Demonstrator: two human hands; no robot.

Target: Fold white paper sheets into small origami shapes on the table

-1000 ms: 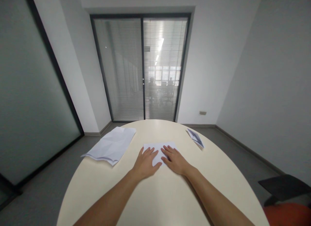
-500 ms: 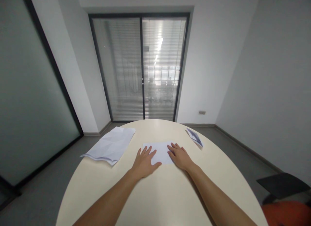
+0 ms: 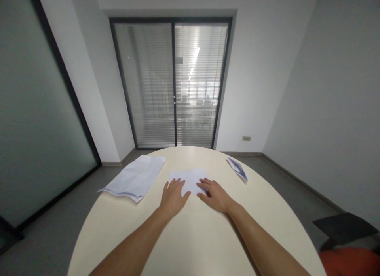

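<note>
**Two flat hands on a folded white sheet**

No brand, label or legible writing shows on any paper or on the table; the small folded piece far right carries bluish-grey tones, too small to tell as print or shadow.

The left hand lies palm down with fingers spread, gripping nothing, its fingertips resting on the near-left edge of the folded white paper. The right hand is likewise flat and unclenched, fingers pointing inward to the left, pressing the sheet's near-right corner. The paper lies flat on the table, just beyond and between both hands, its far edge slightly uneven with a shallow peak near the middle.

The round table has a smooth, matte cream top. Its curved far rim runs well beyond the paper, and bare surface stretches wide on the near side of the hands, under both forearms. To the left of the left hand, apart from it, lies a crumpled sheet, white, heavily creased, with its near corner reaching out over the table's left edge. To the right of the right hand, well apart and close to the far-right rim, sits a small folded paper, pointed and narrow.

Beyond the table stand sliding glass doors with dark frames and horizontal blinds. A dark chair back shows off the right rim.
</note>
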